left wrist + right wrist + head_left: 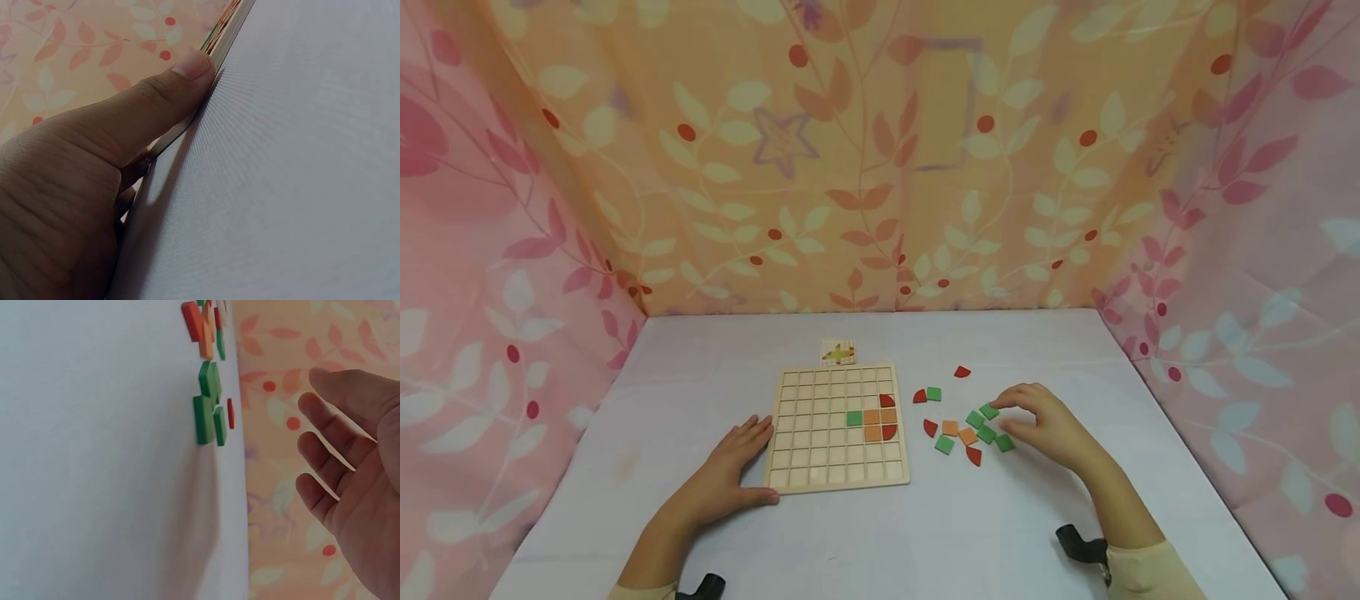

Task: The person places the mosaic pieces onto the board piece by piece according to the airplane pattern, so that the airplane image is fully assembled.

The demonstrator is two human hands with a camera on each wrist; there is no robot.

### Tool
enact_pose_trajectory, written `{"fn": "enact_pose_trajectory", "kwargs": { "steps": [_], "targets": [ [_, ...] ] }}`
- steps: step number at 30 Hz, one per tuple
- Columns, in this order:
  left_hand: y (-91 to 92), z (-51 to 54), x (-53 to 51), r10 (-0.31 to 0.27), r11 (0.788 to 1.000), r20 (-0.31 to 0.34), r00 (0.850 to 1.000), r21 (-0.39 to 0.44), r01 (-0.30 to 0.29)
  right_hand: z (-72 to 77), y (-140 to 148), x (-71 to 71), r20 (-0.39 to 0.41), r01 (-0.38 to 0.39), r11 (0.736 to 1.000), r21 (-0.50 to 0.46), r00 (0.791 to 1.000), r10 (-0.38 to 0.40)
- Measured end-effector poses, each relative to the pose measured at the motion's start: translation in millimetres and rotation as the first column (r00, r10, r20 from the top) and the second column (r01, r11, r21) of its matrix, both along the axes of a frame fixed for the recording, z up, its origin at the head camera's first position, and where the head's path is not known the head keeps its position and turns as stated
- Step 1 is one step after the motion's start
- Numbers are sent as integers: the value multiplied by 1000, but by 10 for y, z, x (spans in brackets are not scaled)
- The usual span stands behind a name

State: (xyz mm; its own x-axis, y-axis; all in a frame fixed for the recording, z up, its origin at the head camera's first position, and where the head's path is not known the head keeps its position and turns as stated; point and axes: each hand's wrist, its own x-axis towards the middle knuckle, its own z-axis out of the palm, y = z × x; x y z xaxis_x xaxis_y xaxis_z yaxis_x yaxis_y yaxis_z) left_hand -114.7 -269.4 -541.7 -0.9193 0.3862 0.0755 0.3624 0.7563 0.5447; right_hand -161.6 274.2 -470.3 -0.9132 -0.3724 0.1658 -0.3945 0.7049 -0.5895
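Note:
A wooden grid board lies on the table, with a green square tile, several orange square tiles and two red quarter-round tiles in its right-hand cells. My left hand rests against its left edge, fingers extended. The left thumb touches the front edge near the corner. Over at the right, my right hand hovers beside loose green square tiles, thumb and fingers apart. Nothing shows between those fingers in the right wrist view, where the hand appears above the tabletop.
Behind the board is a small card with a coloured grid pattern. Loose red quarter-round tiles and orange squares lie scattered right of the board. Patterned cloth hangs around the white tabletop.

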Motion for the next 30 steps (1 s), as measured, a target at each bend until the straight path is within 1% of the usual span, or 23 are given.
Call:
{"fn": "enact_pose_trajectory", "kwargs": {
  "steps": [6, 12, 16, 21, 24, 26, 30],
  "targets": [
    [9, -6, -1, 3, 1000, 12, 1000, -3, -3, -121, 117, 30, 77, 23, 999, -24, 997, -21],
    [9, -2, 2, 5, 1000, 11, 1000, -2, -5, -261, 201, 32, 138, 23, 999, -37, 990, -17],
    [6, 7, 7, 7, 1000, 14, 1000, -3, -7, -336, 236, 22, 129, -2, 1000, -31, 992, 6],
    [4, -8, 5, 11, 1000, 21, 1000, -6, -11, -409, 256, 15, 105, -41, 998, -38, 993, 45],
    [-3, -19, 2, 8, 1000, 14, 1000, 0, -8, -454, 263, 15, 101, -38, 999, -27, 994, 41],
    [-5, -20, 1, 6, 1000, 12, 1000, 1, -6, -482, 263, 15, 96, -28, 1000, 0, 995, 27],
    [2, -11, 0, 9, 1000, 20, 1000, -1, -9, -503, 251, 18, 99, -18, 999, 34, 995, 15]
  ]
}}
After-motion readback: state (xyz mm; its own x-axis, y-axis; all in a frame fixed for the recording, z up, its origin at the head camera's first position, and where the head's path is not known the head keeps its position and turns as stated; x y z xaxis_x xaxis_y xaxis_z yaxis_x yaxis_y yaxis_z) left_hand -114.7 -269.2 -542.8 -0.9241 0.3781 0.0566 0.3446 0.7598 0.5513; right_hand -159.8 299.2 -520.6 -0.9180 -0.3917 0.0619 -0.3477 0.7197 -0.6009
